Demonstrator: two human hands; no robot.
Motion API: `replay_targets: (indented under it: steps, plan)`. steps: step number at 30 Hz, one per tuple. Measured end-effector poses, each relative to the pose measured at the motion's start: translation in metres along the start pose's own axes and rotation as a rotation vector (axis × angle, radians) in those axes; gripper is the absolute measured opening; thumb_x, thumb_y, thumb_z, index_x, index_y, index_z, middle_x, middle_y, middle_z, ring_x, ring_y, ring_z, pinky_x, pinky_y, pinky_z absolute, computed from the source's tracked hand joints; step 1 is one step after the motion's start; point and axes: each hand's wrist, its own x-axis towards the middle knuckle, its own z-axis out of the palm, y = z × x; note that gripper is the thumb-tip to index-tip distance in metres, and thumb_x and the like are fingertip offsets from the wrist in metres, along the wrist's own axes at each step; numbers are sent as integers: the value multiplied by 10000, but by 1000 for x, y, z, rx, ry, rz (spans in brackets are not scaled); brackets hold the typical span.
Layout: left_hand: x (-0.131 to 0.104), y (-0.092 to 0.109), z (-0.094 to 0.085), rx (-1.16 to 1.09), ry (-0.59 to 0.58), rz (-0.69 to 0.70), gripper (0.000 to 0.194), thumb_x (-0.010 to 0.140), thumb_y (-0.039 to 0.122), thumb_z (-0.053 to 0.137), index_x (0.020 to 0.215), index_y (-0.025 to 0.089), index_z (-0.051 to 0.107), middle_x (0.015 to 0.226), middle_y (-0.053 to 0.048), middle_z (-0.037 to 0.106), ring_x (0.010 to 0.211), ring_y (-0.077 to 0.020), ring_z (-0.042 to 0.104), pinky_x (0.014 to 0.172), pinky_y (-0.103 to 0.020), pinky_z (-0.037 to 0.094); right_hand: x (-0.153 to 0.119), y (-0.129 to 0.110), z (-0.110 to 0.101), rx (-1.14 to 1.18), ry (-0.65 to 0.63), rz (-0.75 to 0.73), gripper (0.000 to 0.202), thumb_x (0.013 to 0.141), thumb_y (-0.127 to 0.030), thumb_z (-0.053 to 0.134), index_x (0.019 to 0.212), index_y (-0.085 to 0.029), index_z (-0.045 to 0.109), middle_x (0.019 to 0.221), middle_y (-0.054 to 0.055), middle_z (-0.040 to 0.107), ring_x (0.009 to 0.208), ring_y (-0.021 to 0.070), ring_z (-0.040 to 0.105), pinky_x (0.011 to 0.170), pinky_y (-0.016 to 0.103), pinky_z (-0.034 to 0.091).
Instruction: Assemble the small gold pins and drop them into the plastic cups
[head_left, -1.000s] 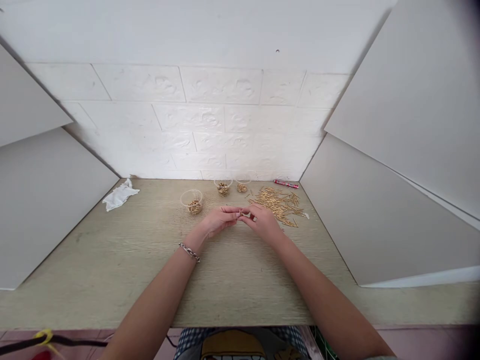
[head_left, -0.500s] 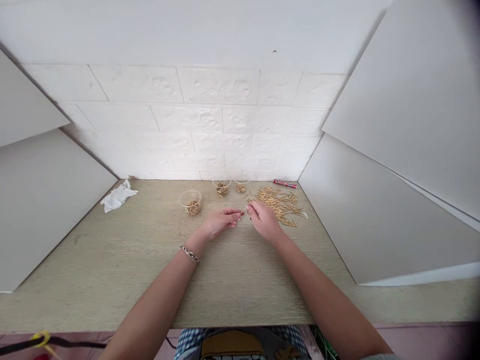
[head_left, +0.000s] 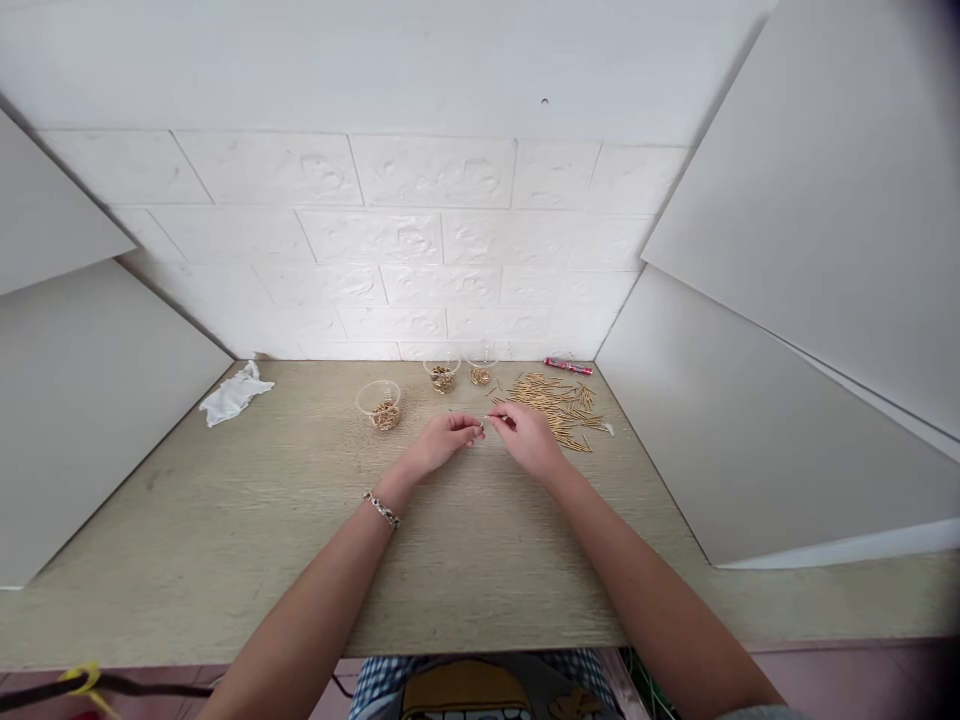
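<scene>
My left hand (head_left: 442,442) is closed in a pinch on a small gold-coloured metal piece (head_left: 481,426), only partly visible at the fingertips. Close beside it, the thumb and forefinger of my right hand (head_left: 527,437) are pressed together at the same piece; whatever they hold is too small to name. A pile of thin gold-coloured pins (head_left: 551,400) lies just behind and right of my right hand. Behind my left hand stands a clear plastic cup (head_left: 367,400) with small gold-coloured parts in it.
Two more clear cups, one in the middle (head_left: 433,372) and one to its right (head_left: 491,360), hold gold parts near the white brick-pattern wall (head_left: 405,240). A red tube (head_left: 568,366) lies at the back right, a crumpled white tissue (head_left: 236,393) at the left. Grey panels flank the table.
The fingers of my right hand have shifted slightly at the small piece, with the forefinger now straighter. My left hand keeps its pinch in nearly the same place.
</scene>
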Motion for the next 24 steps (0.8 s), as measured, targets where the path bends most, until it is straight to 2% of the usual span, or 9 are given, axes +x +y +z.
replay_targets:
  steps: [7, 13, 18, 24]
  plan:
    - [0, 2, 0, 138, -5, 28, 235, 738, 358, 519, 775, 156, 633, 653, 13, 558, 621, -113, 461, 603, -222, 358, -2, -7, -3, -124, -87, -40, 147, 796, -163, 493, 807, -173, 640, 779, 35, 638, 708, 132, 544, 665, 247, 383]
    - [-3, 8, 2, 124, 5, 19, 209, 724, 345, 523, 704, 163, 623, 658, 8, 571, 625, -120, 465, 610, -224, 363, -2, -7, -4, -127, -50, -33, 153, 808, -182, 482, 809, -175, 635, 794, 39, 636, 701, 131, 541, 662, 250, 382]
    - [-5, 13, 3, 124, 11, 21, 217, 723, 359, 523, 683, 167, 615, 620, 13, 560, 603, -122, 459, 587, -227, 351, -3, -9, -5, -142, -84, -24, 146, 801, -177, 491, 812, -176, 637, 787, 35, 634, 715, 132, 540, 658, 246, 370]
    - [-8, 13, 4, 329, 55, 67, 208, 760, 316, 470, 689, 176, 606, 652, 4, 587, 639, -147, 495, 605, -249, 356, -3, -8, -8, -175, -166, -35, 181, 827, -182, 446, 828, -173, 627, 820, 47, 625, 747, 144, 538, 647, 249, 355]
